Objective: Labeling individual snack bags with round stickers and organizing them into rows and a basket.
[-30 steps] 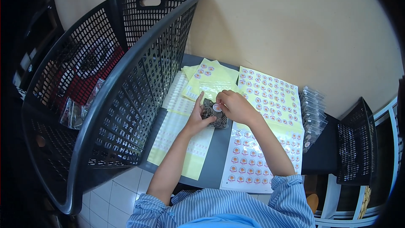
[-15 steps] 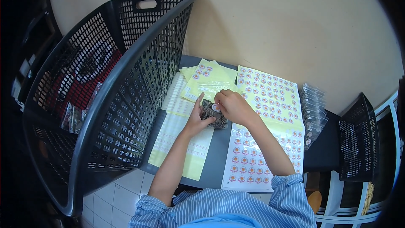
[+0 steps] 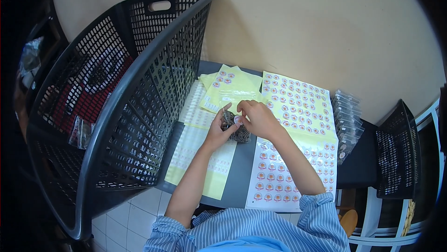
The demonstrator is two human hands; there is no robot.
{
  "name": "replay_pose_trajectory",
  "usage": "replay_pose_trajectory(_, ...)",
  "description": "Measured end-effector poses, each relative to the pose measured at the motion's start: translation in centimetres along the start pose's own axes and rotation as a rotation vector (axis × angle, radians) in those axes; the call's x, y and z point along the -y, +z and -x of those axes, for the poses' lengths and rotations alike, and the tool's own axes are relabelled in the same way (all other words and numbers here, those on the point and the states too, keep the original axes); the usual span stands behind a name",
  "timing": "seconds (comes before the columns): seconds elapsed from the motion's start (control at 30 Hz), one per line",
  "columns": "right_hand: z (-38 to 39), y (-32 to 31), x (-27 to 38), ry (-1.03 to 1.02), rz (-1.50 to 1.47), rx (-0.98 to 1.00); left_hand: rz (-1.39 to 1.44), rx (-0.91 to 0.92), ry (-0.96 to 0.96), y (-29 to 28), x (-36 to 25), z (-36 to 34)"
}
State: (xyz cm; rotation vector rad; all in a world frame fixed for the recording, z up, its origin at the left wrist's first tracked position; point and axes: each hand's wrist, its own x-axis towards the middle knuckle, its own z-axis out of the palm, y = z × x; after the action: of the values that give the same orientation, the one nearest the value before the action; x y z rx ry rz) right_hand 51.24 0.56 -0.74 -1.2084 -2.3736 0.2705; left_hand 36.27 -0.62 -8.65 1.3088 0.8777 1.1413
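Observation:
My left hand (image 3: 220, 130) is closed around the side of a clear zip bag (image 3: 242, 135) filled with dark, ring-like pieces too small to name. Its thumb reaches across the front of the bag. On the bag's face is a small round sticker (image 3: 237, 119), white with a coloured print. Bent fingers of my right hand (image 3: 256, 118) meet at the sticker's right edge, close to my left thumb. The bag's transparent upper part (image 3: 228, 97) overlaps a yellow backing sheet (image 3: 247, 82) that carries a few round stickers.
A large sticker sheet (image 3: 298, 128) lies to the right, with filled zip bags (image 3: 347, 124) stacked beyond it. Small-label sheets (image 3: 205, 154) lie at left. A tall black basket (image 3: 158, 84) stands left, holding packets; another black basket (image 3: 396, 152) stands far right.
My left thumb has moved up onto the sticker's lower edge, and my right fingers have loosened slightly there. A clear packet has appeared at the far left, behind the tall basket.

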Motion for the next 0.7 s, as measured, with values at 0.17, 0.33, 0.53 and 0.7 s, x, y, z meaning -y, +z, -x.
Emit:
replay_pose_trajectory(0.17, 0.0, -0.3, -0.2, 0.084, -0.079, 0.039, 0.058, -0.003, -0.030, 0.3, -0.4, 0.0)
replay_pose_trajectory(0.33, -0.3, -0.6, -0.1, 0.216, -0.129, 0.083, 0.026, -0.001, 0.012, 0.1, -0.2, 0.0)
replay_pose_trajectory(0.53, 0.2, 0.1, -1.1, 0.289, -0.076, -0.115, 0.089, -0.001, 0.021, 0.3, -0.3, -0.1)
replay_pose_trajectory(0.7, 0.2, 0.6, 0.5, 0.245, -0.065, -0.200, 0.047, -0.027, 0.017, -0.4, 0.6, 0.0)
